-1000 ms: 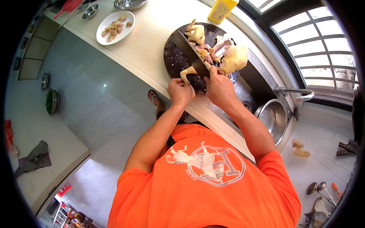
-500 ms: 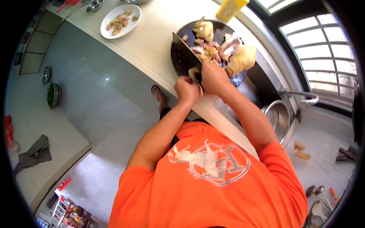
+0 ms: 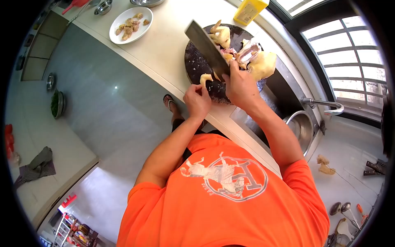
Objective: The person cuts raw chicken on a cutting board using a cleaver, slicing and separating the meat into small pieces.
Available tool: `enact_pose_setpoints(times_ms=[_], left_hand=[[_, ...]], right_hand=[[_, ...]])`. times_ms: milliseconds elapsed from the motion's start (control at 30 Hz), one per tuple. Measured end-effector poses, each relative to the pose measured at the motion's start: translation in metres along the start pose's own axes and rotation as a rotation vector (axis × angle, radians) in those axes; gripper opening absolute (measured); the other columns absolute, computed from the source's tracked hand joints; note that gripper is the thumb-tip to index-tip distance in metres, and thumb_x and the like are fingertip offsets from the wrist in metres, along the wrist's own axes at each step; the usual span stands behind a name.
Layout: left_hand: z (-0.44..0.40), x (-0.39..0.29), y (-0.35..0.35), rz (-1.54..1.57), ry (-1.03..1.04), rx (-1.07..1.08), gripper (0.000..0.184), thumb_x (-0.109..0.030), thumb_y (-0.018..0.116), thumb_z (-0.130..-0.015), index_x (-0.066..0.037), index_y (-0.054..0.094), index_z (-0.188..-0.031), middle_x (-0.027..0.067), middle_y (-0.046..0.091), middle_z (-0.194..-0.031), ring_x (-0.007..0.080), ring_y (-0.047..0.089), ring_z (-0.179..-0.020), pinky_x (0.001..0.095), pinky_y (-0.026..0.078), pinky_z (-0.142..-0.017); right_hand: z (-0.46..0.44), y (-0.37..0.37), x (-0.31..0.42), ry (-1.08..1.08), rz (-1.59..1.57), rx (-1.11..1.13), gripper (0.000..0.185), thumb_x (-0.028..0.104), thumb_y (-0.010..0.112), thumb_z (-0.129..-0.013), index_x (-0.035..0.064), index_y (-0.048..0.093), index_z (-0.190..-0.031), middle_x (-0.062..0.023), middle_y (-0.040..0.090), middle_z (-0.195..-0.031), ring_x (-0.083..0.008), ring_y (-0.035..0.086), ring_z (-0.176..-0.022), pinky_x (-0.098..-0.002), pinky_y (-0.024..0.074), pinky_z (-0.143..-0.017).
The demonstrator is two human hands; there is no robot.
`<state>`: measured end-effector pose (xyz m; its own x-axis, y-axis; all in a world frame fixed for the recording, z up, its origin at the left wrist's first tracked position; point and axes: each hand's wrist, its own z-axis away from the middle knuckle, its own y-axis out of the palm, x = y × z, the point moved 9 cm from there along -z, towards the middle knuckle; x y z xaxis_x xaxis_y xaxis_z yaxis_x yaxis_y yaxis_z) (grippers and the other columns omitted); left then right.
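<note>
My right hand (image 3: 242, 85) is closed on a cleaver (image 3: 209, 50), its broad blade slanting up and left over the round dark chopping board (image 3: 194, 61). Between the closed fingers of my left hand (image 3: 197, 100) is a small pale chicken piece (image 3: 206, 78) near the board's front edge. Behind the blade lie a chicken wing piece (image 3: 222, 36), a cut bony chicken piece (image 3: 249, 52) and a large yellow-skinned chicken piece (image 3: 263, 66). The blade hides part of the meat on the board.
A white plate (image 3: 118, 38) of chopped chicken pieces stands on the counter (image 3: 164, 49) at left. A yellow container (image 3: 250, 11) is by the window. To the right are the sink with a metal basin (image 3: 302, 131) and a faucet (image 3: 327, 106).
The cleaver and my right hand have shifted slightly right, and more of the blade's face shows. My left hand has moved a little left and down, apart from the right hand.
</note>
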<state>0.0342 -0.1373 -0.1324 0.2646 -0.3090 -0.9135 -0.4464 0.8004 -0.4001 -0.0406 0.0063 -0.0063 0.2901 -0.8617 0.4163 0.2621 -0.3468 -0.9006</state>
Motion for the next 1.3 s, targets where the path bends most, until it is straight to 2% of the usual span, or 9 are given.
enact_pose_setpoints(times_ms=[167,200,500,700,833,967,1000,1100,1300], left_hand=[[0.004,0.008,-0.003,-0.037,0.003,-0.025,0.020,-0.015,0.073,-0.092,0.004,0.074,-0.096,0.0156,0.075,-0.079,0.0238,0.073,-0.071,0.0352,0.056,-0.070],[0.005,0.004,-0.006,-0.056,-0.028,-0.012,0.021,-0.016,0.073,-0.092,0.004,0.074,-0.097,0.0155,0.075,-0.080,0.0238,0.073,-0.071,0.0353,0.056,-0.069],[-0.015,0.028,-0.026,0.188,-0.117,-0.106,0.016,-0.009,0.073,-0.091,0.007,0.071,-0.095,0.0135,0.074,-0.077,0.0184,0.071,-0.069,0.0322,0.056,-0.065],[-0.027,-0.025,0.021,0.009,0.313,0.139,0.010,-0.005,0.072,-0.086,0.001,0.064,-0.086,0.0195,0.065,-0.086,0.0392,0.065,-0.078,0.0479,0.052,-0.072],[-0.014,-0.036,0.029,-0.135,0.533,0.096,0.012,-0.003,0.072,-0.085,0.000,0.066,-0.095,0.0191,0.064,-0.096,0.0398,0.061,-0.090,0.0484,0.050,-0.080],[0.012,-0.072,0.008,-0.388,0.660,-0.003,0.020,-0.001,0.072,-0.083,0.001,0.069,-0.102,0.0171,0.064,-0.103,0.0385,0.059,-0.098,0.0457,0.051,-0.084],[0.015,-0.070,0.006,-0.370,0.657,0.019,0.021,0.000,0.071,-0.083,0.001,0.069,-0.104,0.0170,0.063,-0.105,0.0380,0.059,-0.100,0.0453,0.051,-0.085],[0.019,-0.051,0.003,-0.312,0.668,0.080,0.024,0.001,0.071,-0.084,0.001,0.070,-0.107,0.0167,0.061,-0.110,0.0372,0.057,-0.102,0.0445,0.050,-0.087],[0.017,-0.048,0.005,-0.271,0.721,0.134,0.023,0.000,0.072,-0.085,0.004,0.069,-0.108,0.0163,0.061,-0.107,0.0375,0.057,-0.101,0.0450,0.050,-0.088]], right_hand=[[-0.006,0.010,0.030,-0.060,0.087,-0.058,0.024,0.007,0.062,-0.088,-0.0042,0.047,-0.103,-0.0251,0.069,-0.075,-0.0463,0.071,-0.073,-0.0533,0.0564,-0.065],[-0.014,0.055,0.010,-0.033,0.129,0.130,0.029,0.004,0.065,-0.082,-0.0058,0.049,-0.104,-0.0281,0.071,-0.084,-0.0458,0.073,-0.081,-0.0527,0.0581,-0.070],[-0.003,0.038,-0.028,0.071,0.076,0.281,0.035,0.011,0.068,-0.091,-0.0090,0.052,-0.115,-0.0308,0.070,-0.101,-0.0494,0.068,-0.098,-0.0544,0.0548,-0.083],[0.000,0.016,-0.060,0.154,-0.071,0.037,0.041,0.011,0.066,-0.093,-0.0084,0.050,-0.125,-0.0371,0.066,-0.099,-0.0543,0.064,-0.098,-0.0568,0.0494,-0.087],[0.004,0.007,-0.029,0.091,-0.038,-0.007,0.045,0.014,0.064,-0.095,-0.0090,0.048,-0.130,-0.0342,0.068,-0.090,-0.0521,0.066,-0.088,-0.0578,0.0515,-0.077],[0.000,0.047,-0.029,0.048,0.155,0.086,0.024,0.006,0.059,-0.088,-0.0046,0.049,-0.107,-0.0312,0.071,-0.089,-0.0464,0.072,-0.084,-0.0558,0.0568,-0.075],[0.000,0.043,-0.026,0.050,0.135,0.097,0.026,0.002,0.059,-0.082,-0.0050,0.050,-0.106,-0.0313,0.071,-0.086,-0.0460,0.073,-0.082,-0.0547,0.0578,-0.073],[-0.003,0.045,-0.034,0.051,0.102,0.081,0.026,0.015,0.061,-0.097,-0.0057,0.050,-0.109,-0.0309,0.070,-0.087,-0.0489,0.069,-0.084,-0.0563,0.0540,-0.076],[-0.006,-0.014,0.008,-0.005,0.016,-0.008,0.023,0.008,0.059,-0.089,-0.0059,0.049,-0.105,-0.0292,0.070,-0.083,-0.0475,0.071,-0.078,-0.0568,0.0558,-0.070]])
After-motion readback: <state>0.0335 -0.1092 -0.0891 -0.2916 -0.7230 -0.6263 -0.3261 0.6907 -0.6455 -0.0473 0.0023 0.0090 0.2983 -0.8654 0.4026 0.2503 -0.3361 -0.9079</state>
